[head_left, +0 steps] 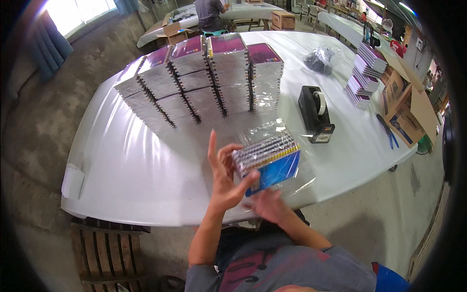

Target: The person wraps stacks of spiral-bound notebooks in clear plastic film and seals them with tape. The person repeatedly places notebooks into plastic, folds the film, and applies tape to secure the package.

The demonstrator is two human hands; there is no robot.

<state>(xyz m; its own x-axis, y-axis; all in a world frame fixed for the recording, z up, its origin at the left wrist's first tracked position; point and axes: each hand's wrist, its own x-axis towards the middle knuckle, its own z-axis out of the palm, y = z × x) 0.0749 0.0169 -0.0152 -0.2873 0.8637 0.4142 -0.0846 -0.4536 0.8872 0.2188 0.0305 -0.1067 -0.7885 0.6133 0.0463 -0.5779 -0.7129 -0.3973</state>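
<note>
Held item: a bundle of blue-covered spiral-bound notebooks in clear plastic wrap (267,163), just right of the frame's centre, lifted above the near edge of the white plastic-covered table (121,165). The wire spines face up and left, and loose wrap trails off to the lower right.

Your left hand (224,175): at centre frame, palm against the bundle's left end, thumb pressed on its blue face, fingers spread and partly raised; it braces the bundle and is not closed around it.

Your right hand (267,204): below the bundle, blurred; it touches the wrap from underneath, but whether its fingers are closed on it cannot be told.

Upper centre of the frame: five tall stacks of wrapped spiral notebooks with purple tops (204,78), side by side in a curved row on the table, well apart from your hands.

Right of centre: a black desk tape dispenser with a white roll (315,113), standing on the table.

Upper right: a shorter stack of purple-and-white notebooks (364,73), and a crumpled clear bag of dark items (321,58) beside it.

Right edge: an open brown cardboard box (406,114).

Lower left: a wooden slatted pallet (109,250) under the table edge.
</note>
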